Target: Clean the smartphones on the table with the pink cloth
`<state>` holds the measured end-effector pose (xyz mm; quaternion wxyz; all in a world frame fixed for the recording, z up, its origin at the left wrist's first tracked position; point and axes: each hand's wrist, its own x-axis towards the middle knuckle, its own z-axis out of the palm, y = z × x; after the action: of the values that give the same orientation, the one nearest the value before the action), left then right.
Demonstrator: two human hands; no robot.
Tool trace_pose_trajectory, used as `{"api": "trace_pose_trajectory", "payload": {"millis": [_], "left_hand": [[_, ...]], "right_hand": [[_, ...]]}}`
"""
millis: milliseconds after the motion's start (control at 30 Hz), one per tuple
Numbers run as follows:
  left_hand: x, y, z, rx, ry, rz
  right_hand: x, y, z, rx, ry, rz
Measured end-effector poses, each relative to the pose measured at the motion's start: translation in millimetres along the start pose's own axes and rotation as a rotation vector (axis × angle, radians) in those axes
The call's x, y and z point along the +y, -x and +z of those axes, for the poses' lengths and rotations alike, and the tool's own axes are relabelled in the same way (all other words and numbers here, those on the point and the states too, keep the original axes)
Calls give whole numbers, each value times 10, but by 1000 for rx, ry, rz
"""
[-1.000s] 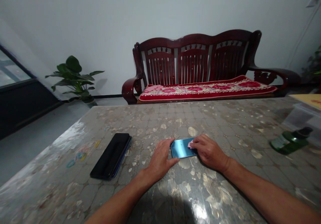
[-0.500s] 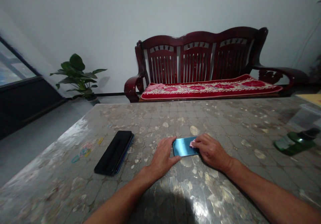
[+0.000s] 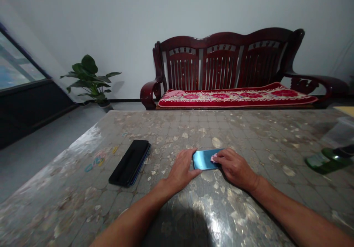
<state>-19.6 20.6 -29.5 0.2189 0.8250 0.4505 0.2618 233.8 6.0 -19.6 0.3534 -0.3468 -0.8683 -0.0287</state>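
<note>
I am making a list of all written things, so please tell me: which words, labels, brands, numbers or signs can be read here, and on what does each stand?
No text can be read.
Bottle: its pale label is too blurred to read.
Blue phone: no readable mark.
Black phone: no readable mark.

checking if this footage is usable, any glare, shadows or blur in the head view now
Head view: bright sheen on the blue phone; head view: glare on the table, at its left edge and bottom centre; head view: dark shadow between the forearms; head view: bottle looks soft, its label unreadable.
</note>
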Motion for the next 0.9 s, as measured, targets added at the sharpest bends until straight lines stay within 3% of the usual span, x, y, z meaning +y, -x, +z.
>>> {"api": "trace_pose_trajectory", "payload": {"millis": [500, 900], "left_hand": [[-30, 10, 27, 44, 15, 46], [35, -16, -27, 0, -11, -1]], "right_hand": [[-19, 8, 2, -25, 36, 18], [-16, 15, 12, -25, 36, 30]]}}
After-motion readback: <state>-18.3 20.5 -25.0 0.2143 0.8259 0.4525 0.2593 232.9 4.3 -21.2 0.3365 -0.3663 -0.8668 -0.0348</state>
